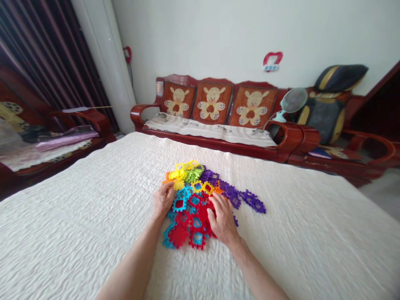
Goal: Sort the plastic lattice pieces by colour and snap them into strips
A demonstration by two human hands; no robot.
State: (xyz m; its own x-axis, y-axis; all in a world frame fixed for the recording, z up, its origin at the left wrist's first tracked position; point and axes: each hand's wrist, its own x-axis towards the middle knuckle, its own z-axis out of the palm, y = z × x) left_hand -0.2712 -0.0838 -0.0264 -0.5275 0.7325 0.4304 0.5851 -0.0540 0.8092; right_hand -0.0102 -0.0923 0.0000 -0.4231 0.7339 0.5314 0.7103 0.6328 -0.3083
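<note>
A pile of toothed plastic interlocking tiles lies on the white quilted cover in front of me. My left hand (164,199) is at the pile's left side, its fingers closed at the edge of a yellow tile (178,185). My right hand (222,216) rests on the right of the pile, over the red tiles (178,236), with its fingers apart and nothing gripped. Blue tiles (179,204) lie between the hands. Light green tiles (193,174) sit at the back, and purple tiles (253,201) trail off to the right. Some tiles are hidden under my right hand.
The quilted cover (93,216) spreads over a wide surface around the pile. Beyond its far edge stands a wooden sofa (203,139) with bear cushions. A small fan (293,101) stands at the sofa's right end. Wooden armchairs flank both sides.
</note>
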